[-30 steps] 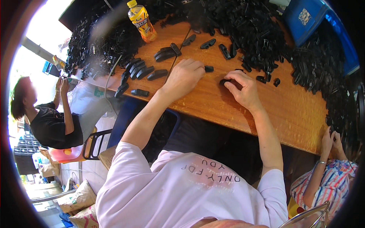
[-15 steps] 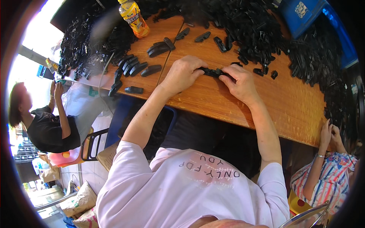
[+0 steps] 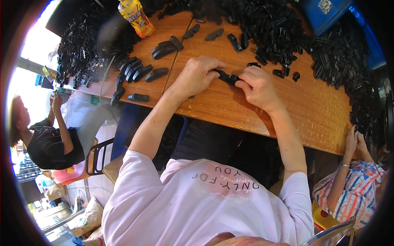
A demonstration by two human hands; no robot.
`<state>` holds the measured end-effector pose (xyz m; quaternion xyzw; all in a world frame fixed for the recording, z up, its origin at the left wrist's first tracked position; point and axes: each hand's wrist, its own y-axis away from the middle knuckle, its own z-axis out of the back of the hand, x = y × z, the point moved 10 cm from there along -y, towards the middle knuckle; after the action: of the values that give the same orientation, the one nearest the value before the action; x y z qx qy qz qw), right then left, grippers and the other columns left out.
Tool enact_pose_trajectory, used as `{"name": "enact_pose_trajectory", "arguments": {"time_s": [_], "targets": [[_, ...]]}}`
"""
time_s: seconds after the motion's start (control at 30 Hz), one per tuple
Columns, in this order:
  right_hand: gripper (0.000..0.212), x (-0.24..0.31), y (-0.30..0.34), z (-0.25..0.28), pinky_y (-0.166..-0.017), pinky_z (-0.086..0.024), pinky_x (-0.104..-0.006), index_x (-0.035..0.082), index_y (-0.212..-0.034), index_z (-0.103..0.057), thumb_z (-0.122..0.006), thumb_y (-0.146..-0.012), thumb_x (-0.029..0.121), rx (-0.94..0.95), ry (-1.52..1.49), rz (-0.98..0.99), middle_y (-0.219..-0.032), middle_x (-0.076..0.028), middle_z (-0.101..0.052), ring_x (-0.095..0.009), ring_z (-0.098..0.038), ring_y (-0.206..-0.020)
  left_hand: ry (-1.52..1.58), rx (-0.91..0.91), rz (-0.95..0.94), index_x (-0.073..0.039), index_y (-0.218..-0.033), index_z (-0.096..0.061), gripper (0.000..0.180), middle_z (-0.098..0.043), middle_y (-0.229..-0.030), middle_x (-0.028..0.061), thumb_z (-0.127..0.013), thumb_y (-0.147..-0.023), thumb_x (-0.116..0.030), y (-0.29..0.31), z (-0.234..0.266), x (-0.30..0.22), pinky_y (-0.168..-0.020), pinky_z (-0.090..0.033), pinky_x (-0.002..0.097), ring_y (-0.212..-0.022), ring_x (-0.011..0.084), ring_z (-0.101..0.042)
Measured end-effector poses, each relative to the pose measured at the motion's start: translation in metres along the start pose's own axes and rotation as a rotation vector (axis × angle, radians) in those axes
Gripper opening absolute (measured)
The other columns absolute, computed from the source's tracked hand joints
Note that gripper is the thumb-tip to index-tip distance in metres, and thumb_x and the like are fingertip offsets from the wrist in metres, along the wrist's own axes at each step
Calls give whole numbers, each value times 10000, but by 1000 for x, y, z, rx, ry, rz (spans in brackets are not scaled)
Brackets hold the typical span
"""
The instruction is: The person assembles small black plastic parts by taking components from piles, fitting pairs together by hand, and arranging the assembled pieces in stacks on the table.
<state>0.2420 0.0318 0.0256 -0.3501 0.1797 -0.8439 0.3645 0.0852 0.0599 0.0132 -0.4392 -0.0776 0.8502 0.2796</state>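
Observation:
A small black plastic part (image 3: 227,77) is held between my two hands above the wooden table (image 3: 205,100). My left hand (image 3: 198,76) pinches its left end between thumb and fingers. On the right end, my right hand (image 3: 258,87) is closed with thumb and fingertips. The part tilts slightly down to the right, and my fingers hide both of its ends. Left of my left hand lie several curved black parts (image 3: 142,73) in a row. Another small group of curved black parts (image 3: 165,50) sits farther back. One small dark piece (image 3: 253,64) lies just behind my right hand.
Large heaps of black parts (image 3: 271,28) cover the table's back and sides. An orange drink bottle (image 3: 136,18) stands at the back left. A blue bin (image 3: 328,16) is at the back right. One person (image 3: 53,143) sits at left, another (image 3: 349,188) at right, both with hands raised.
Both hands keep hold of the black part, which has tilted a little more. The whole view has shifted slightly, moving the table things a bit leftward.

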Motion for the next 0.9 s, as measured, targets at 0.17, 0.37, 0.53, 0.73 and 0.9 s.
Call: {"name": "enact_pose_trajectory", "arguments": {"time_s": [0.17, 0.37, 0.53, 0.73, 0.9], "targets": [[200, 14, 2, -9, -705, -509, -458, 13, -763, -611, -800, -792, 69, -22, 206, 23, -809, -137, -615, -355, -615, -814, -89, 21, -3, 1, -1106, -755, 280, -766, -1039, 170, -768, -827, 21, 1, 4, -5, -855, -593, 403, -979, 338, -734], [254, 3, 1, 5, -648, -461, -438, 7, -758, -575, -828, -775, 22, -94, 94, 33, -746, -136, -571, -348, -576, -734, -68, -15, -14, -9, -1165, -756, 325, -770, -1078, 159, -768, -842, 20, 10, 1, -10, -853, -594, 361, -969, 280, -753], [217, -1, -5, 1, -666, -465, -428, 9, -770, -607, -824, -772, 10, 37, -24, 109, -739, -124, -585, -338, -578, -737, -25, 37, -15, -10, -1176, -754, 332, -771, -1099, 160, -768, -845, 17, 5, -4, -6, -853, -593, 365, -981, 274, -754], [155, 2, -10, -15, -693, -504, -441, 26, -810, -674, -815, -791, 88, -13, 11, 76, -791, -119, -626, -346, -619, -794, -96, 14, -108, 0, -1143, -743, 298, -758, -1090, 164, -759, -845, -5, 3, -6, -21, -863, -576, 402, -1009, 327, -728], [126, 3, -1, 15, -737, -554, -415, 58, -967, -734, -773, -875, 135, -128, 168, 54, -888, -69, -652, -309, -648, -854, -361, -10, -173, -28, -1132, -723, 269, -734, -1048, 157, -744, -864, -32, 35, 26, -29, -882, -551, 449, -997, 372, -691]]}}
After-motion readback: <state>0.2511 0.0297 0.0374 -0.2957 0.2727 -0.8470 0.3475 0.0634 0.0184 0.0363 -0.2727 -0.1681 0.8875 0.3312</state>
